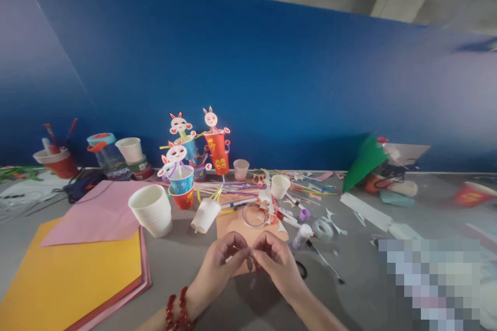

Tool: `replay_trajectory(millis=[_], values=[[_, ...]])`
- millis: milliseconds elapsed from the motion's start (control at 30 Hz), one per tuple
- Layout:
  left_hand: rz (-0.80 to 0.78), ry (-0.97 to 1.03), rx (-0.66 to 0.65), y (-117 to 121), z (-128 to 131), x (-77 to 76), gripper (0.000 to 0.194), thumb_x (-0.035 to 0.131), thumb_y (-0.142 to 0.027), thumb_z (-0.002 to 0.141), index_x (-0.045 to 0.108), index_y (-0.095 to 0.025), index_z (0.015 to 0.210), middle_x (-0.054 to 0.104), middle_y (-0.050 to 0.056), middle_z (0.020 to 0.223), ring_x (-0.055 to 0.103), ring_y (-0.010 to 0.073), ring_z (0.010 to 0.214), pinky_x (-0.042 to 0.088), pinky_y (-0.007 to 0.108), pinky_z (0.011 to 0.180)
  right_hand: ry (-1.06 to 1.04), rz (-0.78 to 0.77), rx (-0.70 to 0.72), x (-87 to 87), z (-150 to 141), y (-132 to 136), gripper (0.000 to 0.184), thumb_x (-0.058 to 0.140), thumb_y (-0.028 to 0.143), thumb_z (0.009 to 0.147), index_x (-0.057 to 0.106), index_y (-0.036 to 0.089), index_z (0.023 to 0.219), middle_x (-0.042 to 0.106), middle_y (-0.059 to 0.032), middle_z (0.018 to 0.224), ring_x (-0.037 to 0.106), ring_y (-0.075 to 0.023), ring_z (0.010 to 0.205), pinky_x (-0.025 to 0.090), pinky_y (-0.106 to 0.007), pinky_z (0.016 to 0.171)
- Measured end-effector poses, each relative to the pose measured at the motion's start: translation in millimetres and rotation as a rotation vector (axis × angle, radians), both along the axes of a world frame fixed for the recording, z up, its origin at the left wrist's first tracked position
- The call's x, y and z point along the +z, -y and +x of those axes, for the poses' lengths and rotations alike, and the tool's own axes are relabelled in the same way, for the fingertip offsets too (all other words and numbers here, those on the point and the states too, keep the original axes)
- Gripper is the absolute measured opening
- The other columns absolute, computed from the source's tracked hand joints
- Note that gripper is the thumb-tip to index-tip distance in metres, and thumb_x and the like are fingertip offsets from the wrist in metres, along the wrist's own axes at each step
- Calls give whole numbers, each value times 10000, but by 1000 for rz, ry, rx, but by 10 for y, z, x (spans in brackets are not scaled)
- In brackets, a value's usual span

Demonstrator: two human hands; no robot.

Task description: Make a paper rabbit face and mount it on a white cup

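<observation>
My left hand (229, 259), with red beaded bracelets (182, 307) at its wrist, meets my right hand (275, 265) low in the middle of the view. Thumbs and forefingers of both are pinched together, tip to tip. What sits between the fingertips is too small and hidden to name. Under and beyond the hands lies a sheet of orange paper (229, 223), with a clear roll of tape (254, 215) on it. Left of them a white paper cup (205, 215) lies tilted, with thin strips sticking out of it.
Rabbit-faced paper cup figures (181, 184) stand behind, near the blue partition (272, 72). A large white cup (150, 210) and yellow paper (89, 264) lie left. A glue stick (302, 237), a pen (326, 262), another tape roll (323, 228) and paper scraps lie right. The lower right corner is pixelated.
</observation>
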State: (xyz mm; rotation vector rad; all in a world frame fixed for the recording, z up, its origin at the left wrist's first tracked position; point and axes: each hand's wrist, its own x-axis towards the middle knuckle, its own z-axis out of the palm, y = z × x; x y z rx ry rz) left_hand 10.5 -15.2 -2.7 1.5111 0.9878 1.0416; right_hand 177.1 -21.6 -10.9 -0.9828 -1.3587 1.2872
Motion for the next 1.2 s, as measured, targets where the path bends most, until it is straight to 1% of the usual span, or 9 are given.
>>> replay_trajectory(millis=[167, 267, 400, 500, 800, 900, 1000, 1100, 1200], values=[[216, -143, 27, 24, -28, 29, 180, 589, -287, 907, 601, -180, 762, 621, 3, 722, 586, 145, 687, 457, 229, 637, 222, 253, -90, -13, 34, 51, 137, 589, 253, 869, 568, 206, 742, 608, 11, 642, 569, -133, 551, 446, -231, 534], [441, -175, 32, 37, -59, 20, 100, 550, -204, 928, 616, -190, 855, 650, 28, 805, 622, 166, 762, 487, 261, 705, 379, 570, -119, 13, 85, 88, 102, 557, 145, 886, 600, 221, 832, 668, -21, 749, 635, -158, 667, 498, -256, 623], [696, -140, -25, 29, -94, 7, 135, 511, -109, 938, 600, -209, 946, 666, 58, 901, 637, 197, 891, 510, 321, 805, 564, 1000, -98, 56, 160, 128, 252, 532, 45, 880, 602, 236, 1029, 720, -65, 876, 670, -191, 789, 536, -307, 718], [779, -129, -57, 20, -114, 11, 189, 507, -55, 922, 590, -221, 960, 667, 51, 890, 633, 196, 888, 510, 344, 826, 658, 1096, -93, 57, 186, 144, 300, 537, 55, 885, 579, 238, 1119, 730, -70, 897, 669, -197, 770, 549, -329, 723], [687, -118, -62, 73, -139, 53, 172, 550, -71, 921, 621, -220, 970, 672, 60, 938, 628, 199, 929, 505, 327, 836, 626, 1000, -141, 58, 218, 173, 295, 569, 48, 887, 567, 240, 1111, 714, -65, 925, 667, -193, 824, 548, -309, 741], [596, -89, -11, 71, -112, 70, 98, 568, -143, 933, 635, -207, 902, 680, 52, 889, 636, 186, 867, 498, 291, 788, 606, 963, -393, 9, 462, 188, 281, 609, 116, 889, 565, 243, 1135, 695, -83, 1002, 660, -227, 935, 533, -357, 831], [355, -59, 30, 29, -86, 30, 146, 600, -266, 929, 662, -186, 824, 673, 43, 815, 628, 171, 776, 479, 261, 721, 521, 744, -806, -145, 815, 166, 219, 577, 261, 928, 559, 218, 1142, 645, -128, 1112, 634, -273, 1019, 524, -422, 861], [18, 73, 52, -35, -75, -60, 270, 648, -417, 883, 665, -166, 786, 657, 33, 759, 578, 140, 653, 438, 225, 599, 730, 565, -782, -362, 1097, 88, 384, 578, 452, 914, 540, 208, 1208, 659, -144, 1155, 638, -316, 1025, 534, -471, 842], [-133, 165, 83, -83, -76, -128, 366, 714, -515, 802, 664, -153, 779, 649, 27, 731, 534, 120, 612, 402, 205, 555, 910, 585, -710, -530, 1216, -28, 384, 540, 525, 920, 580, 211, 1138, 693, -141, 1112, 643, -341, 1029, 525, -511, 862]])
